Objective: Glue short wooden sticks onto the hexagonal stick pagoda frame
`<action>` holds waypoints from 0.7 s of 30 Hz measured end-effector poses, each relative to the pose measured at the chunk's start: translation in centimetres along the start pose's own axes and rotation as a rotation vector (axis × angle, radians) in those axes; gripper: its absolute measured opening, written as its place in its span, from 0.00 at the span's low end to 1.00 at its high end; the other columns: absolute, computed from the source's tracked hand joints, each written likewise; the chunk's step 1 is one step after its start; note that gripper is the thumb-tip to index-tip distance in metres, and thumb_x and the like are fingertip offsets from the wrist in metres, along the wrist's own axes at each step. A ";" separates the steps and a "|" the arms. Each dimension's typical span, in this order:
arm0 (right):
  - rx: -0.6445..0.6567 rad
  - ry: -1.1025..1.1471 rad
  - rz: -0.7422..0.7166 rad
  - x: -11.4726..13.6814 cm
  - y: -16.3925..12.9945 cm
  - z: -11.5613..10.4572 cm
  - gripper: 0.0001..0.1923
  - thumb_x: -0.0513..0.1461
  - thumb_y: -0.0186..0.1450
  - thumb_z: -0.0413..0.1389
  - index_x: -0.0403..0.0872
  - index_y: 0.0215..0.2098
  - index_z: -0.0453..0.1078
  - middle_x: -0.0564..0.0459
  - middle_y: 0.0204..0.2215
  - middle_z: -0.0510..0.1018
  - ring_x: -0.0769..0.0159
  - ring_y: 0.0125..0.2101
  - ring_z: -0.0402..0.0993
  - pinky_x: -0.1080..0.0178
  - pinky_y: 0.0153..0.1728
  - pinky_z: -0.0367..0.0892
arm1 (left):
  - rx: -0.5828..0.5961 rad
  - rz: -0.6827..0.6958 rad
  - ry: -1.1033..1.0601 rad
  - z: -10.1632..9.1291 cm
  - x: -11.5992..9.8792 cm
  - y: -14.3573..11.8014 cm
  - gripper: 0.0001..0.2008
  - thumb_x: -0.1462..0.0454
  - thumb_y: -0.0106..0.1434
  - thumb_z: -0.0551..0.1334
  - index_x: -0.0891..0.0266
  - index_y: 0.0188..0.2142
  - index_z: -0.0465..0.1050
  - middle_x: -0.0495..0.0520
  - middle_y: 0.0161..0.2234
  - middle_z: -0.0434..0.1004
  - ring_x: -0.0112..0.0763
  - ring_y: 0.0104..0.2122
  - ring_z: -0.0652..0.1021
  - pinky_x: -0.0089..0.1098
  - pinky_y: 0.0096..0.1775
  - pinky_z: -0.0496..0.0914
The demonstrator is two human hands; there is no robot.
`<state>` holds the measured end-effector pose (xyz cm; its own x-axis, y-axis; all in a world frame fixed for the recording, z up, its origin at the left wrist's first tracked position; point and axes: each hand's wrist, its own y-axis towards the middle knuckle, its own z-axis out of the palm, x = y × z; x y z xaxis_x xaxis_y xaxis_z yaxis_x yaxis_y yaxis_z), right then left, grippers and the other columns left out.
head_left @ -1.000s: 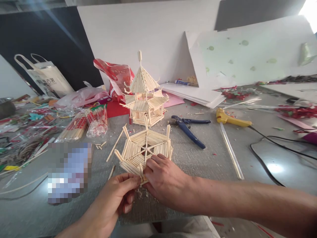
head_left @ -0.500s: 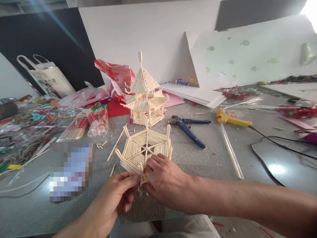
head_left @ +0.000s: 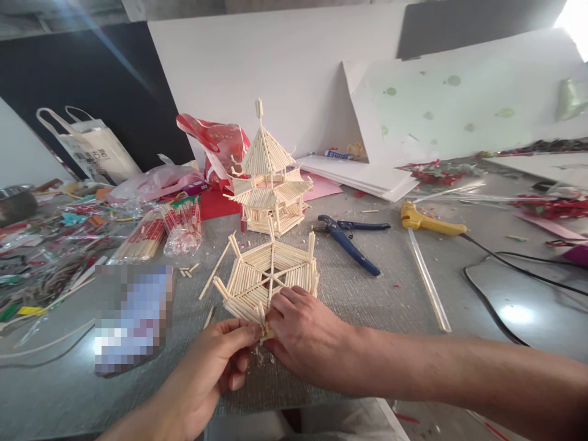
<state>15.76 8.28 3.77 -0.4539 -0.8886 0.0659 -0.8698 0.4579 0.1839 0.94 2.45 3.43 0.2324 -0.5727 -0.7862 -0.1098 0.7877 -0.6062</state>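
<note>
A flat hexagonal frame of pale wooden sticks (head_left: 266, 275) lies on the grey table (head_left: 367, 294) in front of me. My left hand (head_left: 220, 361) pinches the frame's near corner with thumb and forefinger. My right hand (head_left: 303, 334) rests on the same near corner, fingers curled over the sticks and gripping it. Behind the frame stands a finished stick pagoda (head_left: 269, 177) with a pointed roof.
Blue-handled cutters (head_left: 349, 239) and a yellow glue gun (head_left: 429, 222) with a black cord lie to the right. Packs of chopsticks (head_left: 156, 233), plastic bags and scraps crowd the left. Loose sticks (head_left: 214, 272) lie beside the frame. White boards (head_left: 367, 171) lean at the back.
Both hands stay on the frame's near corner. The view has shifted slightly; nothing else has moved.
</note>
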 end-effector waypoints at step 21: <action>-0.030 -0.003 -0.043 0.2 -0.4 -0.3 0.09 0.40 0.60 0.53 0.40 0.33 0.70 0.46 0.32 0.72 0.59 0.35 0.66 0.58 0.36 0.64 | 0.023 0.042 -0.051 0.1 0.5 0.1 0.11 0.62 0.46 0.67 0.66 0.24 0.68 0.41 0.18 0.59 0.15 0.15 0.59 0.20 0.16 0.49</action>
<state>16.09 7.87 3.96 -0.4168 -0.9073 0.0546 -0.8823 0.4183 0.2158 1.09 2.24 3.04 0.2768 -0.5273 -0.8034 -0.0987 0.8160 -0.5696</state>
